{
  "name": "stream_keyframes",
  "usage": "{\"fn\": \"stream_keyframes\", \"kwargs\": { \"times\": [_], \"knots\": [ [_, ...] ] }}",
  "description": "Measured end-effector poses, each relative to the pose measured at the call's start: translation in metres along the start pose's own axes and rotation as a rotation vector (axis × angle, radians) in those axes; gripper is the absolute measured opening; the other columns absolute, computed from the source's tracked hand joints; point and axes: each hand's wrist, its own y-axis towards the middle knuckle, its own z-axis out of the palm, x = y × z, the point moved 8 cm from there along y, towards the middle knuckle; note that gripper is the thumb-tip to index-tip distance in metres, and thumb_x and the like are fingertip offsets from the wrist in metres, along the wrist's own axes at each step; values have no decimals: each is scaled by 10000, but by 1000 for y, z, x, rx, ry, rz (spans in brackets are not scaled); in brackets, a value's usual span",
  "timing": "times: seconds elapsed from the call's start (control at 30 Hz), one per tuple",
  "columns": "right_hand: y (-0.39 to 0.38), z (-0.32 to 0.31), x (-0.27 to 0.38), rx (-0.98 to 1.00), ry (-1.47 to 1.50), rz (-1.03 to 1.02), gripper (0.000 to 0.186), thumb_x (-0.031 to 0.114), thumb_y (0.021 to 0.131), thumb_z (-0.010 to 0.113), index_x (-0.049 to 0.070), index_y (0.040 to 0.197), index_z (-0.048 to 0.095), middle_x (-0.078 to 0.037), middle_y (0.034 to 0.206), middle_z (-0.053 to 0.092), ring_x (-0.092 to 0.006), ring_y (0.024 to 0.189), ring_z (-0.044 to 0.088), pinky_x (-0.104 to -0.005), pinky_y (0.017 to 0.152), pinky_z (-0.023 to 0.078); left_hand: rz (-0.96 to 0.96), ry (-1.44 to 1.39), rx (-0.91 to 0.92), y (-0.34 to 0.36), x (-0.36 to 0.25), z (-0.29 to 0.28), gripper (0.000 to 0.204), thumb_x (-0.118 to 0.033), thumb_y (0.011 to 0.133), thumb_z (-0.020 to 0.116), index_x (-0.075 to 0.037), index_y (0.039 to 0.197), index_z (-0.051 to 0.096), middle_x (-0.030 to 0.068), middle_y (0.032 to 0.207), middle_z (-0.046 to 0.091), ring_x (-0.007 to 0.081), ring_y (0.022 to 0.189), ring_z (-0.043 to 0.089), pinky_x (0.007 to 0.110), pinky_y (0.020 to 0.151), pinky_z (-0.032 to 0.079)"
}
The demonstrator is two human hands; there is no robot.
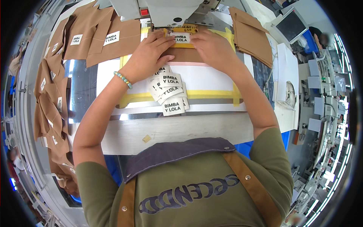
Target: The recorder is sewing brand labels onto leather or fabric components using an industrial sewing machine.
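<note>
1. Two forearms come up from the lower edge over a grey-blue apron bib point(177, 151) with tan straps, worn over an olive shirt.
2. Just beyond the bib lies a pale work table point(170, 132), and on it a loose fan of small white labels point(169, 94) with dark print, overlapping one another beside the left wrist.
3. That wrist carries a bracelet of pale green beads point(123, 78).
4. Past the labels, yellow tape point(211, 94) frames a white sheet on the table.
5. The left hand point(149, 53) lies flat, fingers stretched forward and pressing on a brown fabric piece point(185, 56); it grips nothing.
6. The right hand point(213, 47) also lies palm down on that fabric, fingertips at the edge of a single white label point(181, 37) set on the piece, close under the sewing machine head point(166, 11); whether those fingers pinch the label I cannot tell.
7. Farther left, finished brown pieces point(94, 38), each bearing a white label, lie spread in overlapping rows down the table's left side.
8. Farther right sits a stack of plain brown pieces point(251, 36), and beyond it a small screen point(291, 25).
</note>
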Motion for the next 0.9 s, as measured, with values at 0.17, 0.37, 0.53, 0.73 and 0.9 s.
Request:
{"fn": "stream_keyframes", "kwargs": {
  "times": [0.17, 0.37, 0.53, 0.73, 0.9],
  "knots": [
    [-5, 1, 2, -37, -75, 3, 224, 56, 911, 668, 19, 1097, 789, -72, 1286, 746, -261, 1217, 658, -425, 987, 583, -8, -16, -7, 4, 5, 4, 471, -208, 997, 752, -22, 1422, 668, 125, 1502, 635, 356, 1501, 465, 464, 1242, 426],
    [5, 17, 7, -64, 91, -38, 335, 36, 946, 640, 32, 1263, 746, -73, 1391, 713, -285, 1282, 645, -421, 1072, 563, -68, -77, -14, -4, 12, -3, 496, -193, 984, 765, -7, 1430, 651, 126, 1518, 625, 340, 1496, 482, 458, 1232, 438],
    [6, 22, 6, -35, 35, -123, 396, 40, 972, 616, 74, 1349, 732, -47, 1453, 684, -275, 1332, 615, -401, 1093, 552, -84, 8, -64, -12, 20, -17, 493, -237, 980, 766, 5, 1399, 673, 133, 1525, 623, 339, 1427, 536, 449, 1201, 462],
    [13, 27, -2, 59, 45, -79, 430, 13, 974, 588, 94, 1371, 734, -27, 1492, 669, -264, 1380, 583, -394, 1142, 521, -82, 105, 58, -10, 20, -13, 526, -208, 990, 752, 10, 1454, 631, 113, 1598, 574, 337, 1473, 508, 451, 1235, 434],
    [17, 26, -2, 130, 90, -36, 467, -32, 928, 582, 84, 1352, 739, -44, 1486, 672, -292, 1386, 571, -418, 1188, 478, -104, 88, 76, -9, 20, -13, 530, -208, 984, 755, 12, 1450, 633, 118, 1589, 581, 339, 1463, 513, 451, 1232, 432]
  ]
}}
